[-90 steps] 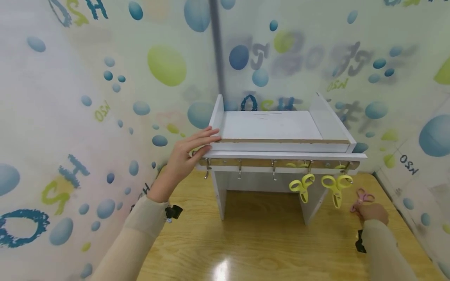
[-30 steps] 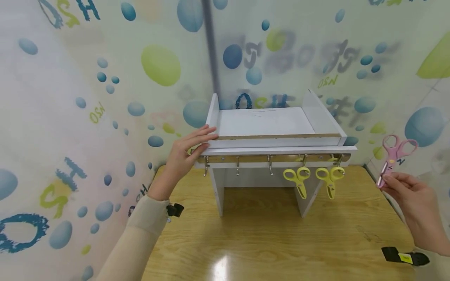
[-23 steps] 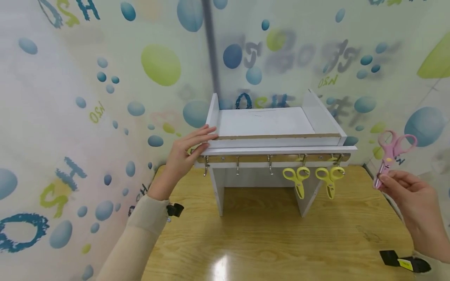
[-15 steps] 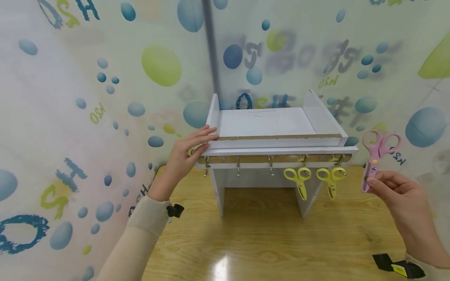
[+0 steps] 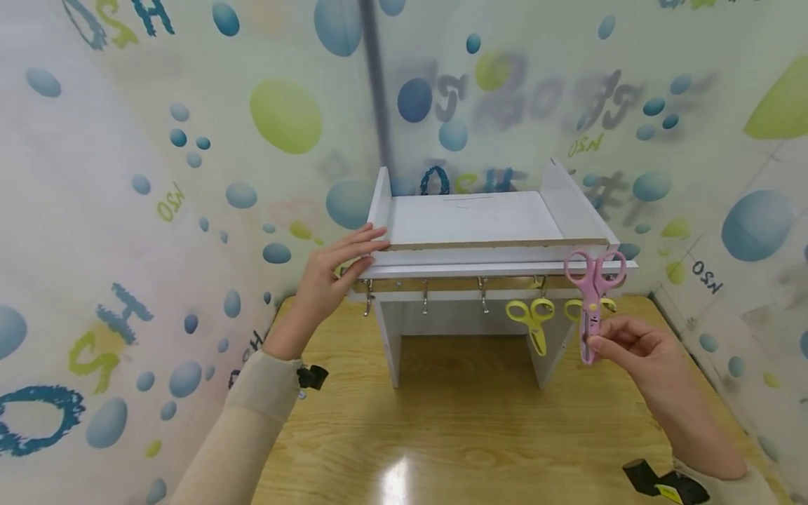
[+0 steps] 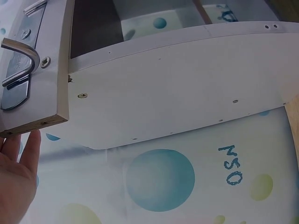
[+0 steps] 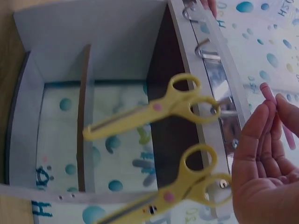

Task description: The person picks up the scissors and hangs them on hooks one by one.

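Observation:
A white shelf (image 5: 470,219) stands on the wooden table with a metal hook rail (image 5: 454,284) along its front. My left hand (image 5: 328,273) rests on the shelf's left front corner, fingers extended; the left wrist view catches its fingertips (image 6: 32,149) under the board's end. Between thumb and fingers my right hand (image 5: 650,361) pinches pink scissors (image 5: 592,286) by the blade end, handle loops up, in front of the rail's right end. One yellow pair of scissors (image 5: 534,324) hangs from a hook. Another yellow pair (image 7: 175,186) hangs farther right, mostly covered by the pink ones in the head view.
Three hooks on the left part of the rail, one of them a bare hook (image 5: 425,298), carry nothing. The wooden table (image 5: 467,421) extends in front of the shelf. Patterned walls (image 5: 284,116) stand close behind and at both sides.
My right hand picked the pink scissors up off the table at the right, raised them, then carried them left to the rail's right end. The left hand stays on the shelf corner.

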Tool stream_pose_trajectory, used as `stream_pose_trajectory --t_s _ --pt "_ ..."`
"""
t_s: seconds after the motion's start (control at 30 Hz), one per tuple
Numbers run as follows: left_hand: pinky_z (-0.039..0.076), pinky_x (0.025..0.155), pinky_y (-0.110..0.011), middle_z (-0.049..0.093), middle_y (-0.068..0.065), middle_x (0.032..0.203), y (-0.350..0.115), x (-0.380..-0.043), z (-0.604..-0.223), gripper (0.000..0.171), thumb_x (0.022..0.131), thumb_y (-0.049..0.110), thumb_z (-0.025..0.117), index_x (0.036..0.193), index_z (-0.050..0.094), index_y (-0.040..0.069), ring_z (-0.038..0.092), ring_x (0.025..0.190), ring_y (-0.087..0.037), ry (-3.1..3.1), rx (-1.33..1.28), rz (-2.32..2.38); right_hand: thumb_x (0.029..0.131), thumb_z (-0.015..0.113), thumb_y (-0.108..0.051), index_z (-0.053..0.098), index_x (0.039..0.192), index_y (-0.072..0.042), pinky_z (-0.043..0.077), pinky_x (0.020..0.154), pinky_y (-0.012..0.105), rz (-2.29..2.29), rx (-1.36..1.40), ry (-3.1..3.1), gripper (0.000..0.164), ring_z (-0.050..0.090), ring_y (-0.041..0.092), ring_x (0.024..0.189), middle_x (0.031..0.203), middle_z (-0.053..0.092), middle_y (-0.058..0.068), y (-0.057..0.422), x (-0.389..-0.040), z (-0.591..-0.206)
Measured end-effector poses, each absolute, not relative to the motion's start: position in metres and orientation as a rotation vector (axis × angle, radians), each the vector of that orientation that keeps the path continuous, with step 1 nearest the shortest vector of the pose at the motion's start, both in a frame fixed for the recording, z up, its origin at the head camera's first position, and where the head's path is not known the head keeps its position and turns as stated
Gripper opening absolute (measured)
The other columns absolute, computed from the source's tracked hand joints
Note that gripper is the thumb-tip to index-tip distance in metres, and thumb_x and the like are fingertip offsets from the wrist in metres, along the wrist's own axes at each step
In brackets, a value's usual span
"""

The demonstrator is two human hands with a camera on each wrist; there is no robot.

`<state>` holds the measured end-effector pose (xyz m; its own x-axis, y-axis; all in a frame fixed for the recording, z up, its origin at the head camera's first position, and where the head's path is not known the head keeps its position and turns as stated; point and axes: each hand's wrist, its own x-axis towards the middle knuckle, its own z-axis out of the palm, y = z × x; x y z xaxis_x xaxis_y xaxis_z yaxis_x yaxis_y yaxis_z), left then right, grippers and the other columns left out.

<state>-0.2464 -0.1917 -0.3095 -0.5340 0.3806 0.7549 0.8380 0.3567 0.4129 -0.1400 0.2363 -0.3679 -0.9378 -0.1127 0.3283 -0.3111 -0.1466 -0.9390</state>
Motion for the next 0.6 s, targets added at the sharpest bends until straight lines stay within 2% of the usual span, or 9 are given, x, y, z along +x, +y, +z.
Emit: stream_pose_trajectory --t_s 0.27,0.6 --pt "0.041 0.114 -0.023 0.067 -0.017 0.131 -0.19 -0.246 -0.311 0.032 0.09 -0.009 0.065 0.12 0.072 0.002 0.053 0.135 -0.033 -2.089 -1.06 -1.102 0.094 0.059 0.011 0.069 0.094 -0.013 0.057 0.067 0.02 2.186 0.573 -2.154 0.025 0.066 0.005 0.072 0.084 0.071 -0.009 0.209 -0.138 -0.376" --pt "0.04 0.116 -0.026 0.067 -0.016 0.132 -0.19 -0.247 -0.308 0.034 0.089 -0.009 0.066 0.12 0.072 0.002 0.053 0.136 -0.032 -2.09 -1.05 -1.104 0.096 0.059 0.005 0.067 0.096 -0.016 0.054 0.059 0.023 2.233 0.8 -2.195 0.022 0.067 0.005 0.071 0.084 0.071 -0.011 0.178 -0.144 -0.381"
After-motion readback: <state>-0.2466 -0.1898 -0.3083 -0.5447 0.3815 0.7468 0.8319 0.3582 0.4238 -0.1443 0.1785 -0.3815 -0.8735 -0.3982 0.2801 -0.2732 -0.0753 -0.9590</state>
